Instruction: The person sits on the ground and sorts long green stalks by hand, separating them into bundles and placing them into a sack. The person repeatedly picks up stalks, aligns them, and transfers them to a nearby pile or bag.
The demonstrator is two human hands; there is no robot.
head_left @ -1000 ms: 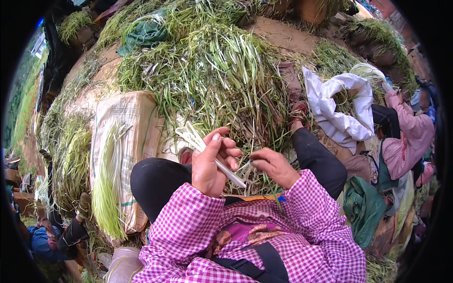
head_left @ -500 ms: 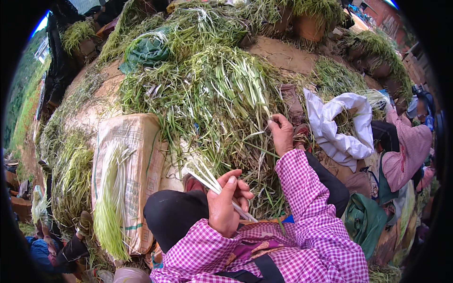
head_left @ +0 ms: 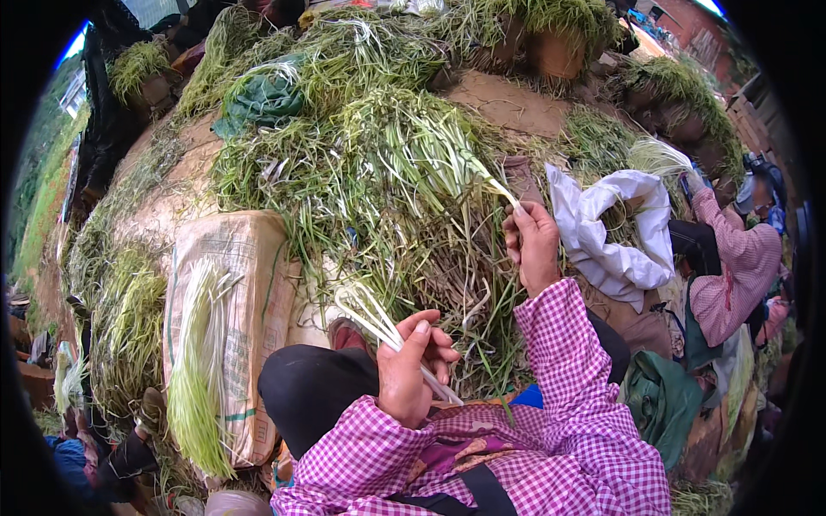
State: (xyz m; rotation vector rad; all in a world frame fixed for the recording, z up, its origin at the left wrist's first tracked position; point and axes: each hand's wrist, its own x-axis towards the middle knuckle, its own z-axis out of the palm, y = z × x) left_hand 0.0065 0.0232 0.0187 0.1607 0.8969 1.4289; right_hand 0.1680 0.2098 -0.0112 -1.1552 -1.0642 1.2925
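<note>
My left hand point(head_left: 411, 365) is closed around several slim white stalks point(head_left: 368, 311), which look like trimmed spring onions. Their upper ends curve out past my thumb, and their other ends show below my fingers. Farther right, my right hand point(head_left: 535, 245) pinches the pale end of a spring onion point(head_left: 492, 182). That stalk stretches back up to the left into a heap of green and white stalks point(head_left: 413, 159). Brown, withered leaves point(head_left: 447, 249) hang down the near side of the heap, between my hands.
Left of my knee, a woven sack bundle point(head_left: 267, 267) carries a row of cleaned pale stalks point(head_left: 202, 370). A white sack point(head_left: 594, 245) stands open beyond my right hand. Green cloth point(head_left: 658, 400) lies at my right. A co-worker's checked sleeve point(head_left: 736, 262) is farther right.
My right hand has moved a little right, drawing the stalk's pale end out from the heap. My left hand keeps its stalks in nearly the same place.
</note>
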